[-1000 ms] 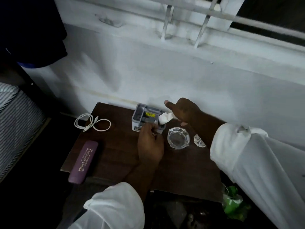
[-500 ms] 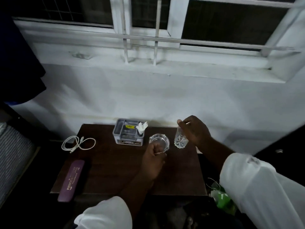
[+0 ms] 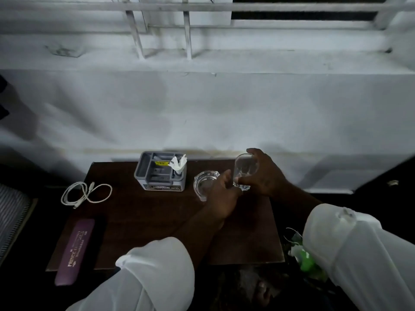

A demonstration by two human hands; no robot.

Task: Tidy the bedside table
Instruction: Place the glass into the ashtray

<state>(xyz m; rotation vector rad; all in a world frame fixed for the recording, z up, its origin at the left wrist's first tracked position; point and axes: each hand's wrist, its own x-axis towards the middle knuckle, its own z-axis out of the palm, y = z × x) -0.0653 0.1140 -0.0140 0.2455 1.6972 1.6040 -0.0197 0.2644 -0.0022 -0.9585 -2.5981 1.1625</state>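
A dark wooden bedside table (image 3: 146, 221) stands against a white wall. My right hand (image 3: 265, 173) grips a clear drinking glass (image 3: 246, 167), upright at the table's back right. My left hand (image 3: 221, 196) rests on the near right rim of a clear glass ashtray (image 3: 203, 181), its fingers curled on the edge. A grey organiser box (image 3: 160, 176) sits at the back centre with a white crumpled tissue (image 3: 178, 163) stuck in its right corner slot.
A white coiled cable (image 3: 86, 194) lies at the table's left. A purple spectacle case (image 3: 75, 250) sits at the front left edge. A green and white bag (image 3: 305, 259) lies on the floor to the right. A striped mattress (image 3: 11, 212) is at far left.
My right hand left the tissue in the organiser, took the glass at the back right and now holds it upright. My left hand moved from the organiser to the ashtray.
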